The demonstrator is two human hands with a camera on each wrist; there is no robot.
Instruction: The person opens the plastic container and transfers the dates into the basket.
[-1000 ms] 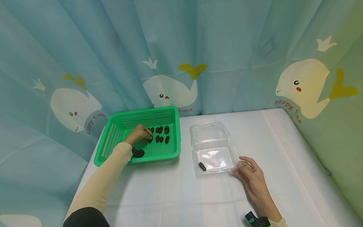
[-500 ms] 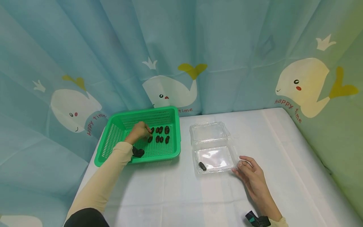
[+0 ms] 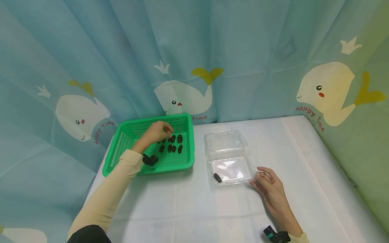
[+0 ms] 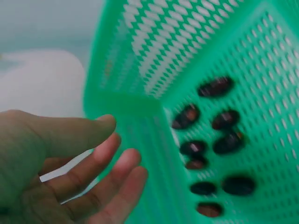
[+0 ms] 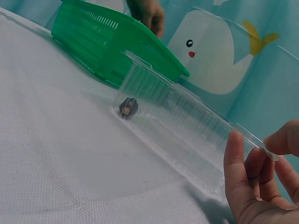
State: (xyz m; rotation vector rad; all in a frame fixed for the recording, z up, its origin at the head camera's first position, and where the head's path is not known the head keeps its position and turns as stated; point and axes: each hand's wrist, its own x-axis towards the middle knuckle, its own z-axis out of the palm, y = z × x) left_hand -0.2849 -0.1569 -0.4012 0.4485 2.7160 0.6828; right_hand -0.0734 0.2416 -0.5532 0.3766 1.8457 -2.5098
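My left hand (image 3: 158, 131) hovers above the green plastic basket (image 3: 165, 168), over the back of the dates. In the left wrist view its fingers are relaxed, thumb near the fingertips, with nothing between them. Several dark brown dates (image 3: 180, 138) lie in rough rows on the basket floor; the hand hides some in the head view. To the right stands a clear plastic clamshell container (image 3: 226, 141), lid folded back. A single date (image 3: 217, 177) lies in its front left corner. My right hand (image 3: 271, 190) pinches the container's front right rim between thumb and fingers.
A white cloth covers the table (image 3: 200, 212). Behind it hangs a blue-green curtain (image 3: 252, 50) with printed whales, close to the basket's back side. Black camera mounts sit on both wrists, the right one (image 3: 276, 234) near the front edge of the view.
My left hand has risen from among the dates and shifted back and slightly right, its fingers parting from them. My right hand and the container stay put.
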